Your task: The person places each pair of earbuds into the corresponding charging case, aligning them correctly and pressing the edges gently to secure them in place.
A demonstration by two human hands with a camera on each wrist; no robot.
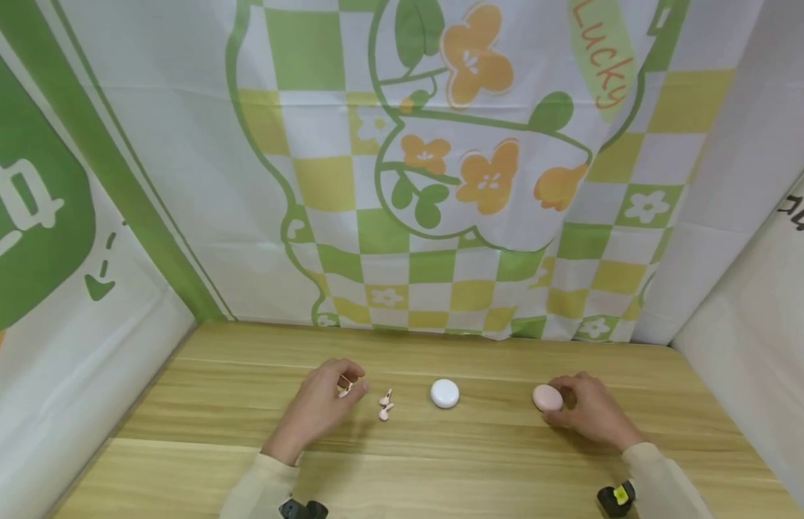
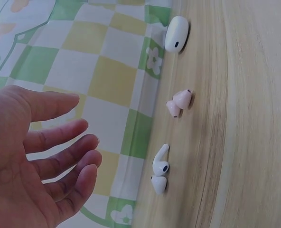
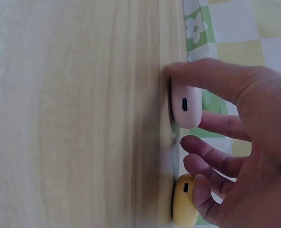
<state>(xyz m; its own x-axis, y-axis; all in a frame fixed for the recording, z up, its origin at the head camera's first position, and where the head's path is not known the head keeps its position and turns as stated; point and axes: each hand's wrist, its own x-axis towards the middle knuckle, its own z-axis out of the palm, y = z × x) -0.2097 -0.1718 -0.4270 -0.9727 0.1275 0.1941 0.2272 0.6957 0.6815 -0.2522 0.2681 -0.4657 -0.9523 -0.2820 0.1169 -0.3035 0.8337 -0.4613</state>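
My left hand (image 1: 325, 396) hovers over the table with loosely bent fingers and holds nothing. White earbuds (image 2: 160, 168) lie below it, and the hand partly covers them in the head view. Two pink earbuds (image 1: 385, 405) lie just right of them. Farther right sits a round white earbud case (image 1: 444, 393), its lid down. My right hand (image 1: 590, 412) grips a pink earbud case (image 1: 547, 398) between thumb and index finger. Beside its other fingers stands a yellow earbud case (image 3: 184, 202), hidden by the hand in the head view.
The wooden table (image 1: 453, 468) meets a checked cloth backdrop (image 1: 434, 216) at its far edge. Cloth walls rise on the left (image 1: 109, 346) and right (image 1: 758, 346).
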